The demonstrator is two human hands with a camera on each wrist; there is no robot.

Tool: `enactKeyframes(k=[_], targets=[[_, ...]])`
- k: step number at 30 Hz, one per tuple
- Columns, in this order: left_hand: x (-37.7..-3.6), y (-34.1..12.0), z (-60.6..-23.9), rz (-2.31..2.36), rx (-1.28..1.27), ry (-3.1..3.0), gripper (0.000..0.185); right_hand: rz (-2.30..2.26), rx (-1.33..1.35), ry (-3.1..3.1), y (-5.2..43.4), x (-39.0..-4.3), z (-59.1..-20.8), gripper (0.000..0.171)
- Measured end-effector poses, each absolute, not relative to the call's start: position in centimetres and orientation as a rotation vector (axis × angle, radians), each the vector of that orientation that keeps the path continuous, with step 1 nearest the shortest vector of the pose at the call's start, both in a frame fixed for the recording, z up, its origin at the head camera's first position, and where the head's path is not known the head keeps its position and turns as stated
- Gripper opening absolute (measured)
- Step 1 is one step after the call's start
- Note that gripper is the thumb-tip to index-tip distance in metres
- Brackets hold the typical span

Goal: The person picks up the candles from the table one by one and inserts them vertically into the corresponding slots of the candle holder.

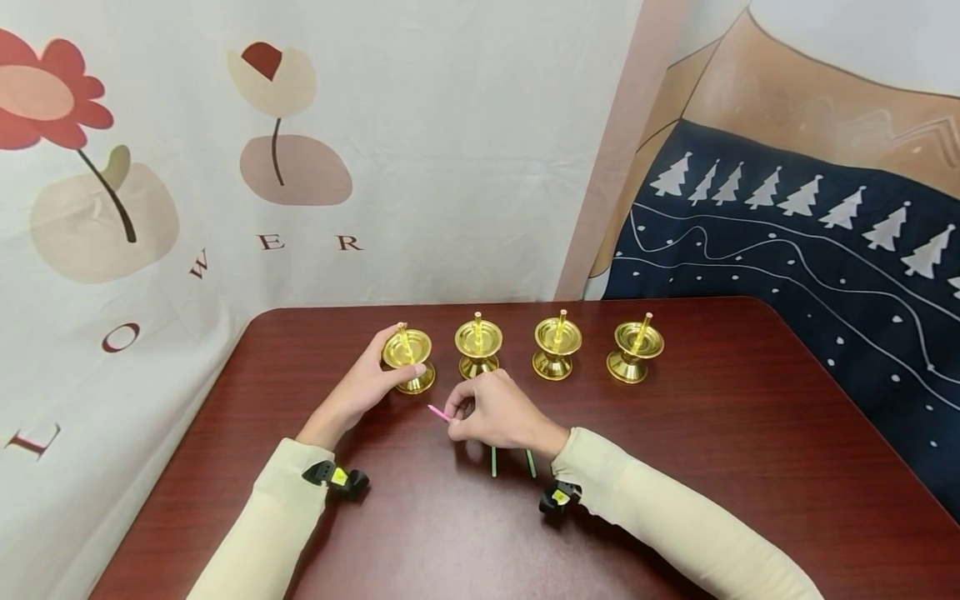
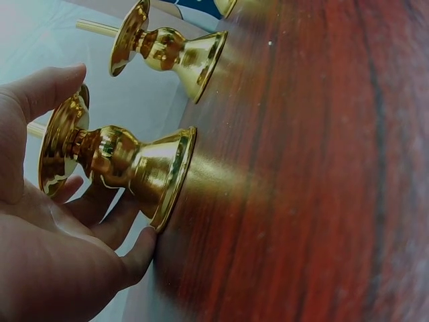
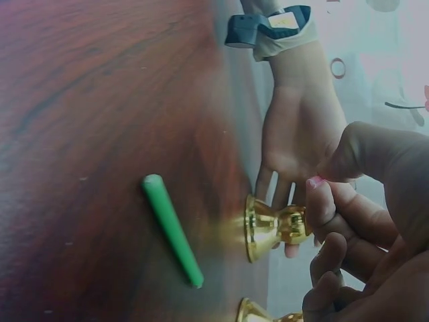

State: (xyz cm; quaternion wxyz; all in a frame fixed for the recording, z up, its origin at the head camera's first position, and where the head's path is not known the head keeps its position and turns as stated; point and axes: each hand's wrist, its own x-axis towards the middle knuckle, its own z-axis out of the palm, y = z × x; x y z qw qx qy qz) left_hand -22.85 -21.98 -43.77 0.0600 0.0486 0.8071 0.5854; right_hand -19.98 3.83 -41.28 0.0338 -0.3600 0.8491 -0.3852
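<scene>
My right hand (image 1: 495, 408) pinches a pink stick (image 1: 438, 412), its tip near but apart from the leftmost gold holder (image 1: 410, 354), which my left hand (image 1: 366, 379) grips. I judge the stick is being brought to the holder; the next move probably calls for lifting and aligning it with the tube (image 1: 403, 335). Green sticks (image 1: 494, 461) lie on the worktop (image 1: 420, 525), three more holders (image 1: 557, 337) beyond

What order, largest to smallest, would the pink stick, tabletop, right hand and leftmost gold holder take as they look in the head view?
1. Tabletop
2. Right hand
3. Leftmost gold holder
4. Pink stick, judged by its visible part
</scene>
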Motion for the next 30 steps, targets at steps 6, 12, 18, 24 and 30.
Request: enactKeyframes(k=[6,12,18,24,30], targets=[[-22.8,-21.9,-43.8,1.779,0.157,2.442,0.091,-1.227,-1.136,2.607,3.3,-20.5,-40.7,0.012],[-22.8,-21.9,-43.9,1.803,0.185,2.434,0.09,-1.299,-1.143,2.581,2.8,-21.1,-40.2,0.01],[-22.9,-22.0,-44.0,1.846,0.199,2.395,0.09,-1.383,-1.094,2.564,2.1,-21.8,-39.9,0.01],[-23.0,-22.3,-44.1,1.883,0.209,2.326,0.09,-1.491,-1.057,2.586,1.5,-22.6,-39.8,0.008],[-23.1,-22.6,-44.2,1.965,0.233,2.191,0.09,-1.616,-1.022,2.577,0.8,-23.5,-39.5,0.007]])
